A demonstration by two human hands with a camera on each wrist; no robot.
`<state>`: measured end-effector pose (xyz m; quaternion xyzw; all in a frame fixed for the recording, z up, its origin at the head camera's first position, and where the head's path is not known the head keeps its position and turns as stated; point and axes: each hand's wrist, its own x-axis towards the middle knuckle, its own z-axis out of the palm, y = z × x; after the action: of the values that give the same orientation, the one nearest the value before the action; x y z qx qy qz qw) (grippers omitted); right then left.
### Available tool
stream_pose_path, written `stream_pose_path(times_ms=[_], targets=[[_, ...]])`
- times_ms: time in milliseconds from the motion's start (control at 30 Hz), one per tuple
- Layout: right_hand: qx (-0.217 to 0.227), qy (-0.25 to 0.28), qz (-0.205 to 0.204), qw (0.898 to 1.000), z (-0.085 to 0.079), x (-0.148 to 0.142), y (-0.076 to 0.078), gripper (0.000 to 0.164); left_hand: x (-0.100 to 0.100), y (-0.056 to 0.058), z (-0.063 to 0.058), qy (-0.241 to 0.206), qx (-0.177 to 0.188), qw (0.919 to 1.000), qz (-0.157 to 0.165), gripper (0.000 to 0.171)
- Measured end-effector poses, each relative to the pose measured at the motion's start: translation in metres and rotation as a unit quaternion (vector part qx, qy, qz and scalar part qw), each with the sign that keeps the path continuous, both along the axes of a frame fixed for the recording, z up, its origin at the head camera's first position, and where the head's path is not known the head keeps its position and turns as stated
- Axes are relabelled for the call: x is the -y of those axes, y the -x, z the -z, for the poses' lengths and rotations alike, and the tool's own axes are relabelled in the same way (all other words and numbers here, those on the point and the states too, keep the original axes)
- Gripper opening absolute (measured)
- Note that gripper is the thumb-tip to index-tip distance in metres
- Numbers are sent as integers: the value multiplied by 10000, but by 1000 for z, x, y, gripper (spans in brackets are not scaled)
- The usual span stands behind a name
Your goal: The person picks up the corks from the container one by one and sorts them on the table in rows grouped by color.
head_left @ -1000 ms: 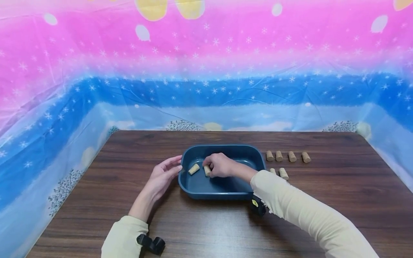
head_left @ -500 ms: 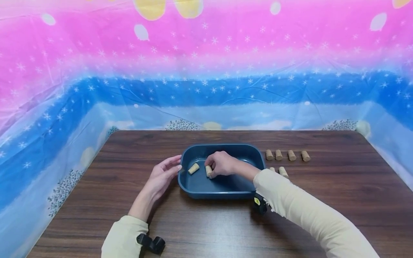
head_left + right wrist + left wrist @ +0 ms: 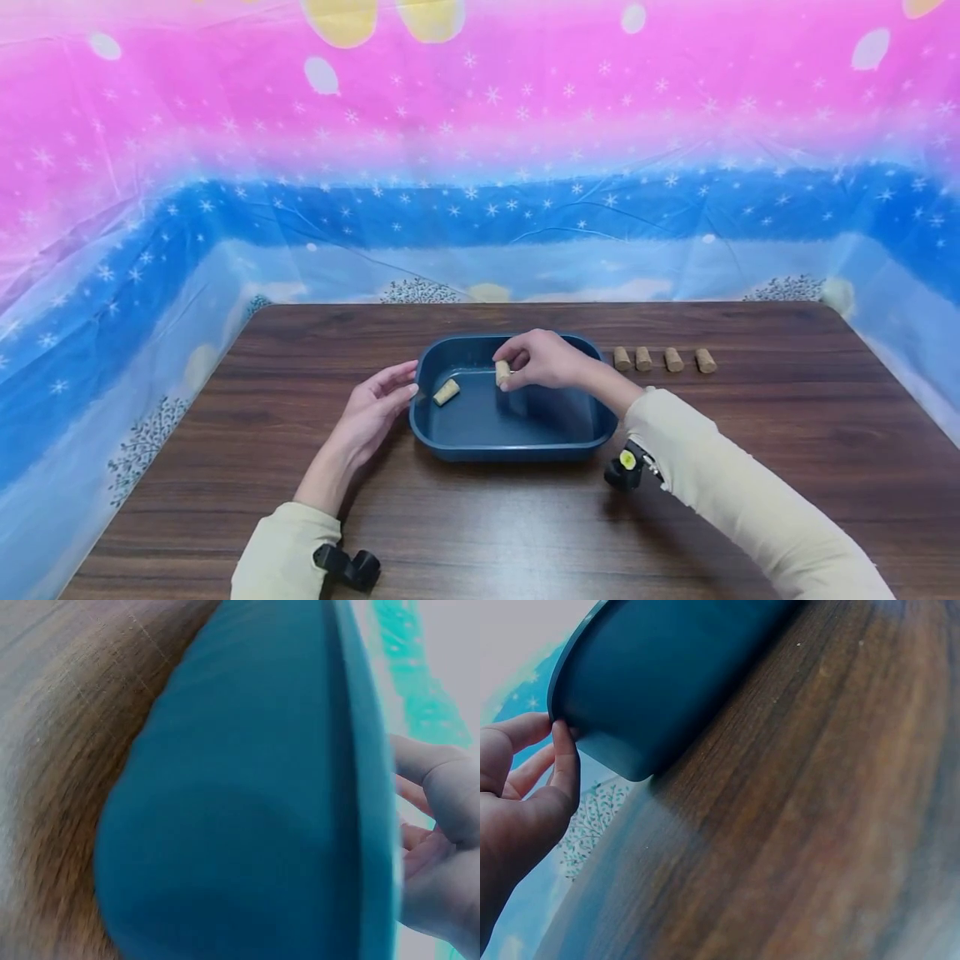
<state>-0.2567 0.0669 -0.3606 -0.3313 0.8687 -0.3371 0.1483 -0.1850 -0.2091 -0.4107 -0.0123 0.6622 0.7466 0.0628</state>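
Note:
A dark blue rectangular tray (image 3: 513, 452) stands on the wooden table. My left hand (image 3: 372, 414) touches the tray's left end, thumb and fingertips at the rim, fingers fairly straight. Over the tray my right hand (image 3: 546, 360) pinches a cork (image 3: 502, 373) between thumb and fingers, holding it roughly upright above the floor of the tray. Another cork (image 3: 446, 392) lies on its side inside, near the left wall. In the right wrist view the tray's wall (image 3: 225, 795) hides the held cork and the fingertips.
To the right of the tray several corks stand in a row, with one cork (image 3: 705, 361) at the far end. The wooden table (image 3: 480, 533) reaches back to a patterned cloth (image 3: 480, 208). A black wrist camera (image 3: 625, 465) hangs near the tray's front right corner.
My right hand has lifted the cork off the tray's floor and moved it slightly right and back. Two nearer corks are now hidden behind the right arm. The left hand stays at the rim.

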Motion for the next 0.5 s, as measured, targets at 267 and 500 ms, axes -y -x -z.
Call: stream_pose_path(times_ms=[267,500], targets=[[56,119,558,9984,-4,-23,-4,44,1,0,-1,12,-20,10000,54,46],[0,166,829,9964,-3,-42,-2,43,1,1,1,4,20,10000,40,46]])
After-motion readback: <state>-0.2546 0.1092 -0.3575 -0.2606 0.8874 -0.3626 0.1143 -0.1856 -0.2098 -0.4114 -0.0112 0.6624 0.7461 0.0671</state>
